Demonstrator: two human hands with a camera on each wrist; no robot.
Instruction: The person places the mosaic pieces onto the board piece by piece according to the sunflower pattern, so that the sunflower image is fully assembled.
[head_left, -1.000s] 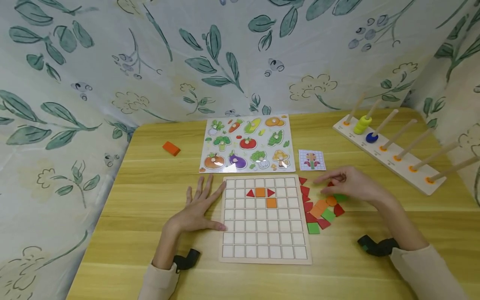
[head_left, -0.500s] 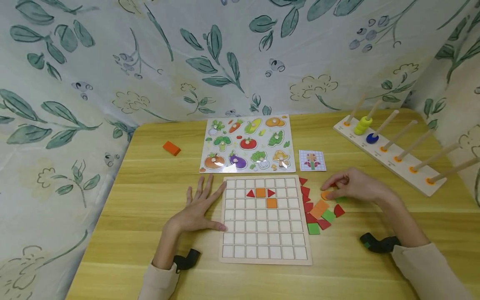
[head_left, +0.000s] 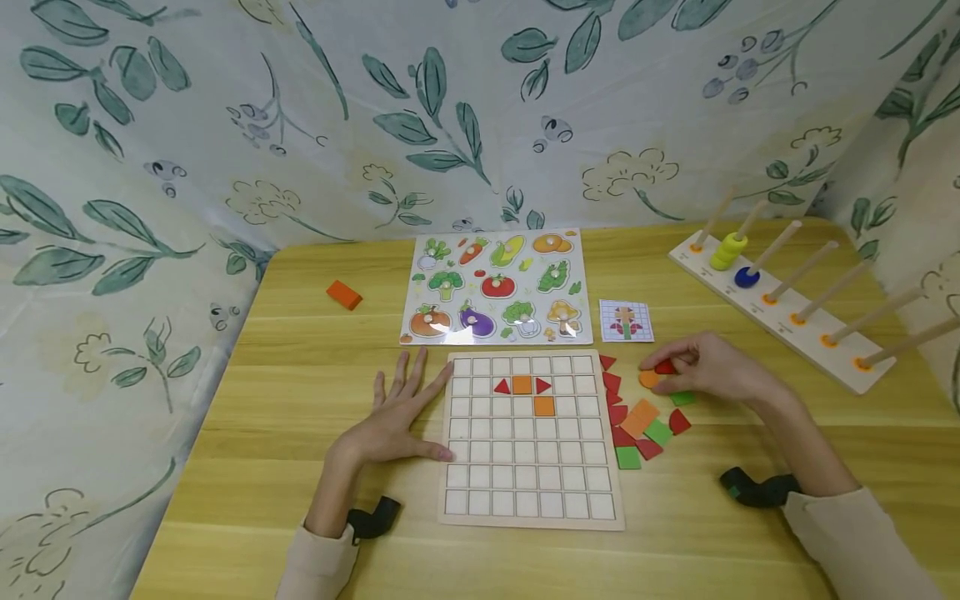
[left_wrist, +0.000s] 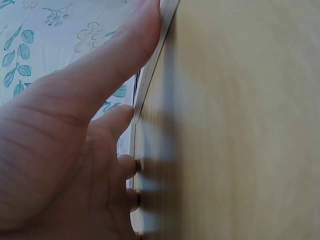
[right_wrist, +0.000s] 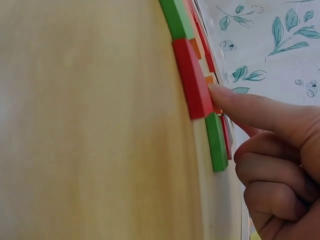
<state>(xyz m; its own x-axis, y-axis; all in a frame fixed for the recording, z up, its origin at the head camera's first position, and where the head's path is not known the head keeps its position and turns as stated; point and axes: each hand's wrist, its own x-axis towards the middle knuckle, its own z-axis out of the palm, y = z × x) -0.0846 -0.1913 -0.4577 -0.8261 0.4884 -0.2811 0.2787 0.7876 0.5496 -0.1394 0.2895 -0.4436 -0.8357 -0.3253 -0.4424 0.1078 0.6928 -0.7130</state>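
My left hand point(head_left: 390, 421) lies with spread fingers at the left edge of a wooden grid board point(head_left: 528, 522); its thumb and index fingertip touch that edge. In the left wrist view the thumb point(left_wrist: 125, 47) meets the rim. My right hand point(head_left: 712, 367) pinches a round orange piece point(head_left: 649, 379) between thumb and index finger, above the loose pieces right of the board. A red piece point(head_left: 664, 366) and a green piece point(head_left: 682, 398) show beside these fingers. On the grid sit two orange squares point(head_left: 522, 384) and two red triangles point(head_left: 502, 387).
Several red, orange point(head_left: 640, 418) and green point(head_left: 628, 457) pieces lie along the board's right edge. Behind are a pattern card point(head_left: 626, 335) and a vegetable puzzle point(head_left: 487, 312). A peg stand point(head_left: 840, 354) with yellow rings is at right, an orange block point(head_left: 344, 295) at left.
My right thumb and index finger have come down on the round orange piece and shifted it slightly away from me. The left hand has stayed put.
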